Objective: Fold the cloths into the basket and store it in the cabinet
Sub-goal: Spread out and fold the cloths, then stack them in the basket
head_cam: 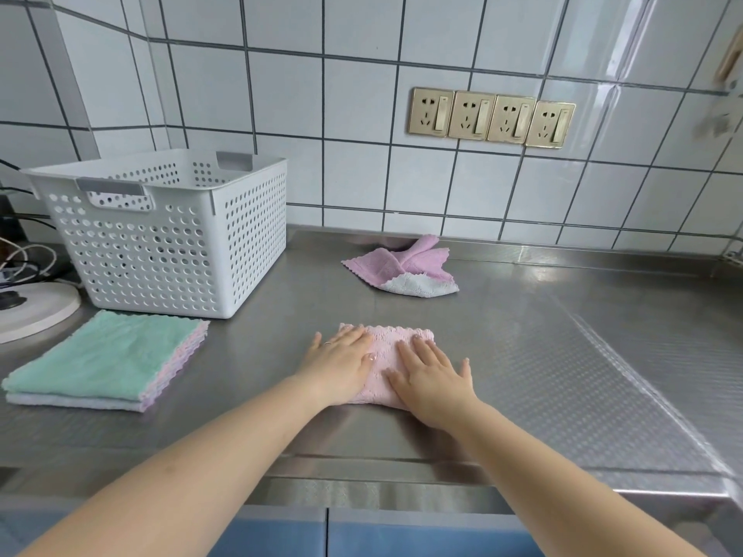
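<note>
Although the white basket at the worktop's back left appears empty and no cabinet step has begun, we judge folding partly done: a folded stack lies at the left edge. Both left hand and right hand press flat, fingers spread, on a pink cloth mid-worktop, another crumpled cloth waiting by the tiled wall.

Pale pink cloth with a scalloped weave; lilac cloth with a white corner; mint green tops the stack, pink and blue beneath. White perforated basket; grey steel tabletop; gold sockets.
</note>
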`<state>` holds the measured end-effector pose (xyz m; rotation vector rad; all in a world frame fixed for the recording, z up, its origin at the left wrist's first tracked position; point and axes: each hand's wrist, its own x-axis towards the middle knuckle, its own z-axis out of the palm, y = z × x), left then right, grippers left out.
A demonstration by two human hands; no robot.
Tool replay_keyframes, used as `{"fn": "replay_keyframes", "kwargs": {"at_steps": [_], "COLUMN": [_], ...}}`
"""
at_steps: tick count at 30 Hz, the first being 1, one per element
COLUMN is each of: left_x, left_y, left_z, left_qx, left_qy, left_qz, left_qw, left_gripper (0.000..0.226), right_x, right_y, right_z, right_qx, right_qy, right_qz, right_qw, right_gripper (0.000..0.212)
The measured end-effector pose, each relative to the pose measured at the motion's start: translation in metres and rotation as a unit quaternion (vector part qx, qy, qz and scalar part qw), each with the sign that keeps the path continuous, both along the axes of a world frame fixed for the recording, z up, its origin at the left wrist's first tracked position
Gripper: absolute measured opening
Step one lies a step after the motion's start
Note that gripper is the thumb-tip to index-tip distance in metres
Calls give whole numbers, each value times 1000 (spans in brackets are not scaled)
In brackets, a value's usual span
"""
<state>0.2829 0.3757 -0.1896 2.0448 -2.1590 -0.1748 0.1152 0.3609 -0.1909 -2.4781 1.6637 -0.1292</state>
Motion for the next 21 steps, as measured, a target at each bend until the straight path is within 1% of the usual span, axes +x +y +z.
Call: {"fn": "replay_keyframes", "kwargs": {"at_steps": [3,6,8,9,10,12,14,16,19,21], "left_x": [0,10,16,17,16,9,3,0,0,4], "left_y": [4,12,21,25,28,30,27,25,27,30], "left_z": [3,8,12,14,18,23,28,31,34,38], "left_qx": [-9,-9,-13,-17,-19,-16,-26,-37,-39,-29], "left_qy": [22,26,10,19,48,159,281,386,532,599], "left_qz": [41,102,95,85,75,68,79,92,107,119], "left_qw": [999,994,995,996,996,985,956,917,839,791], "left_gripper": [56,61,53,48,43,38,37,42,50,54], "right_x": [0,-17,-29,-32,-33,-29,-25,-24,-22,-20], "right_y": [4,2,1,1,2,5,9,11,15,19], "right_z": [2,8,11,13,15,18,20,21,25,28], "right_qx": [7,5,3,10,20,41,48,39,35,62], "right_qy": [-15,-36,-34,-42,-57,-96,-134,-175,-237,-301], "right_qz": [-13,-62,-67,-63,-58,-54,-53,-46,-41,-53], "right_qw": [1000,997,997,997,996,993,988,983,970,950], "right_gripper": [63,68,63,59,54,45,42,42,45,46]}}
